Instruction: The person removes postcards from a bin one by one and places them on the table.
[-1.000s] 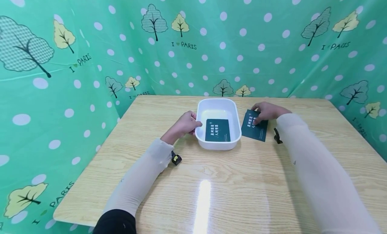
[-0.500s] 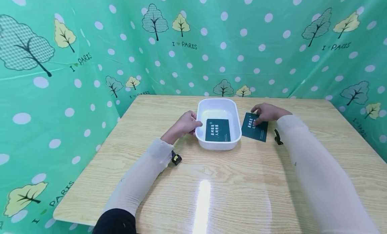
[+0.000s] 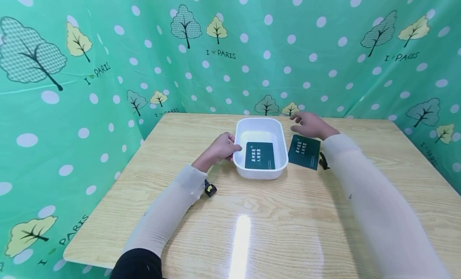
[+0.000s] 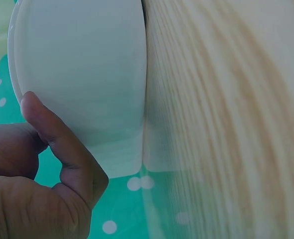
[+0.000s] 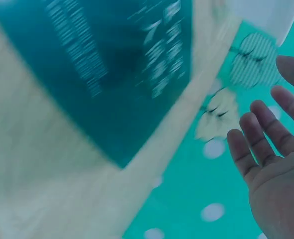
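A white plastic basin (image 3: 261, 173) stands on the table, and my left hand (image 3: 219, 147) pinches its left rim, thumb on the edge. The left wrist view shows the thumb of that left hand (image 4: 57, 174) against the basin wall (image 4: 82, 74). Inside the basin lies a dark green card (image 3: 259, 155) with white characters. A second dark green card (image 3: 304, 151) lies flat on the table just right of the basin. My right hand (image 3: 310, 125) hovers beyond its far edge, holding nothing; in the right wrist view the right hand's fingers (image 5: 264, 132) are spread and apart from the card (image 5: 117, 64).
The light wooden table (image 3: 201, 231) has its far edge close behind the basin. A green dotted curtain (image 3: 230, 87) hangs behind and on both sides. A strip of light reflects off the tabletop.
My right hand has let go of the card on the table and moved up and slightly left, away from it. The left hand and basin have stayed put.
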Tool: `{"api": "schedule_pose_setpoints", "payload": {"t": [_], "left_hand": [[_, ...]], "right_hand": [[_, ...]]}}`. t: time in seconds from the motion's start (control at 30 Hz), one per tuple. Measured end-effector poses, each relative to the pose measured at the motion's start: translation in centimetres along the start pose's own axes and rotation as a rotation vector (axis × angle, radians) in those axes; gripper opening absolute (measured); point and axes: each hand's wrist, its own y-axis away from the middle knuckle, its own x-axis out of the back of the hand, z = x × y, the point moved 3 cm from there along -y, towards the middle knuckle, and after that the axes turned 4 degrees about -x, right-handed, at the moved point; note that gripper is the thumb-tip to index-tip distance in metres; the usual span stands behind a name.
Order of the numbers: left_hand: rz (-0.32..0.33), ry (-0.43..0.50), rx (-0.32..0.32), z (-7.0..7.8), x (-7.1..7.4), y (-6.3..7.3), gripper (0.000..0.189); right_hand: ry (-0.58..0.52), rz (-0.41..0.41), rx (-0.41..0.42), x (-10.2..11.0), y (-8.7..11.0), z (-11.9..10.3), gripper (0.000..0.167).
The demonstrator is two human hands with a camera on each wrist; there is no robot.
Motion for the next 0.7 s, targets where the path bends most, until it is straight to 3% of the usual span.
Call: {"api": "schedule_pose_setpoints", "payload": {"t": [0.3, 0.7], "left_hand": [[-0.004, 0.003, -0.008, 0.0, 0.1, 0.0, 0.028], [-0.002, -0.002, -0.018, -0.3, 0.1, -0.1, 0.027]], "right_hand": [[0.059, 0.038, 0.174, -1.2, -1.2, -5.1, 0.046], [0.132, -0.09, 0.176, -3.9, -1.6, -7.7, 0.066]]}}
